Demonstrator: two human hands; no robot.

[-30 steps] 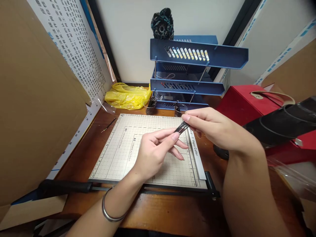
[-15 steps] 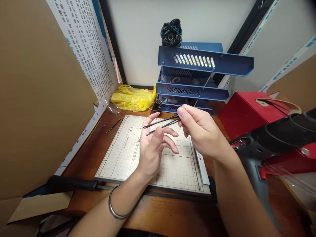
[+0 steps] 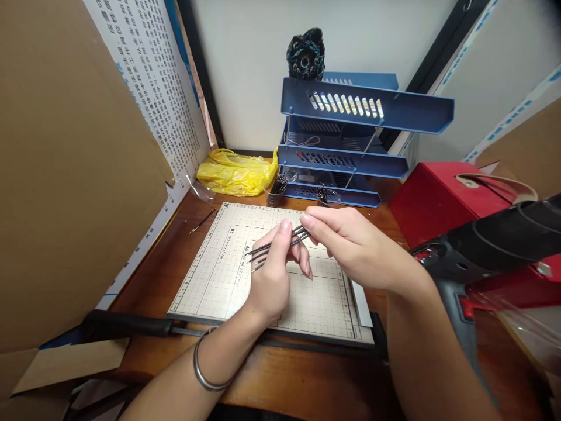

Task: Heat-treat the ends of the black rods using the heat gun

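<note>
Several thin black sticks (image 3: 262, 249), some with light-coloured tips, run slantwise between my two hands above a gridded paper cutter board (image 3: 210, 286). With the thumb over them, my left hand (image 3: 269, 280) is closed on their middle part, and the tips stick out to its left. The fingertips of my right hand (image 3: 355, 242) pinch the other ends. Behind the board stand two small clear cups, one on the left (image 3: 274, 201) and one on the right (image 3: 334, 199), both with similar black sticks inside. A loose dark stick (image 3: 202, 221) lies left of the board.
A blue tiered tray (image 3: 372, 105) with a dark ornament (image 3: 305, 54) on top stands behind. Next to it lies a yellow plastic bag (image 3: 239, 172). A red box (image 3: 438, 199) and a black-grey power tool (image 3: 456, 292) are at right. The cutter's black handle (image 3: 127, 324) crosses the front left.
My right hand has come down slightly, bringing the sticks closer to my left hand. The left fingers, which were spread, have closed on the sticks. The right cup now shows clearly.
</note>
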